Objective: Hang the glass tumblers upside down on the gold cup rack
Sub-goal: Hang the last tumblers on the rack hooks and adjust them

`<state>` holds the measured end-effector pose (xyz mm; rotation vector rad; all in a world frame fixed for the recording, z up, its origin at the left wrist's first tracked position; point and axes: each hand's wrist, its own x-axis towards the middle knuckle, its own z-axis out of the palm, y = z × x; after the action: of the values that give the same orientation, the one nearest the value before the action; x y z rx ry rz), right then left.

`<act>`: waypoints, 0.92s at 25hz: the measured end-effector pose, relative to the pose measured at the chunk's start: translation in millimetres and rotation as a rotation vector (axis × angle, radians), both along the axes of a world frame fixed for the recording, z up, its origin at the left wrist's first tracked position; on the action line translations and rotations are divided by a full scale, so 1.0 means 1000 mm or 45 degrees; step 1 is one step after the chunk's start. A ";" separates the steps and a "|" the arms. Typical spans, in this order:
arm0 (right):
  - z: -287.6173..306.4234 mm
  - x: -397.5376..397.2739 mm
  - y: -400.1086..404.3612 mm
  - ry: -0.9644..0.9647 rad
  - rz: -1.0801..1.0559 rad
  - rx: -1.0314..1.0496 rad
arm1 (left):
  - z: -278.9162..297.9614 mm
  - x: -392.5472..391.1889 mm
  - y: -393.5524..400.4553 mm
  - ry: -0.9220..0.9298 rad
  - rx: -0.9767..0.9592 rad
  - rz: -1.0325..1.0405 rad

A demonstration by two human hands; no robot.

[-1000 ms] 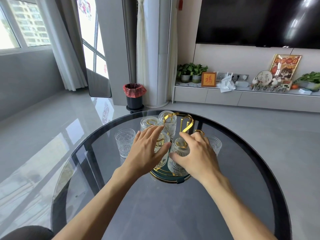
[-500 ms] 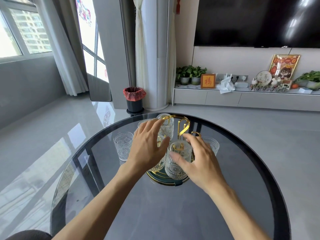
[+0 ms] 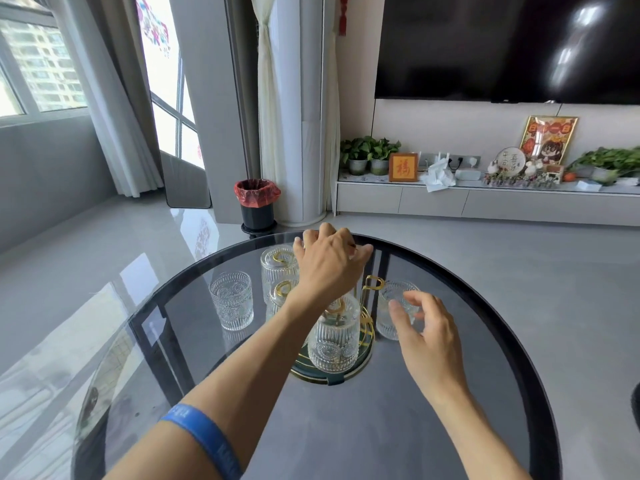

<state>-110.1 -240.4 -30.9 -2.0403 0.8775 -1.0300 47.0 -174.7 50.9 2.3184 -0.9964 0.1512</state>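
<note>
The gold cup rack (image 3: 371, 285) stands on a round green, gold-rimmed base (image 3: 332, 376) in the middle of the glass table. Three ribbed glass tumblers hang upside down on it: one at the front (image 3: 333, 341), one at the back left (image 3: 278, 268), and one (image 3: 281, 296) partly behind my left arm. My left hand (image 3: 329, 265) lies over the top of the rack with its fingers curled down the far side; what is under it is hidden. My right hand (image 3: 427, 336) hovers open, fingers spread, just in front of an upright tumbler (image 3: 393, 311) right of the rack.
Another upright tumbler (image 3: 231, 300) stands on the table (image 3: 415, 427) left of the rack. The dark table rim curves close behind the rack. Beyond it are a black bin with a red liner (image 3: 257, 204) and a low TV cabinet (image 3: 485, 202).
My left hand has moved from the front tumblers up and back onto the top of the rack. My right hand has let go of the front tumbler and moved right toward the upright tumbler.
</note>
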 end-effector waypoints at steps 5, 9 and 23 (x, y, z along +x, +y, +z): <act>-0.006 0.007 -0.004 -0.001 -0.033 0.038 | 0.002 0.013 0.013 0.069 -0.141 -0.082; -0.024 0.012 -0.009 -0.010 -0.087 0.123 | 0.006 0.034 0.032 0.156 -0.083 -0.258; -0.045 0.061 -0.037 0.000 -0.152 0.619 | -0.008 0.048 0.074 0.049 -0.087 -0.416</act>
<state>-49.4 -277.5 -75.5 -1.5940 1.1350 -0.7818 95.0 -101.1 42.6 2.0566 -1.3112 0.0080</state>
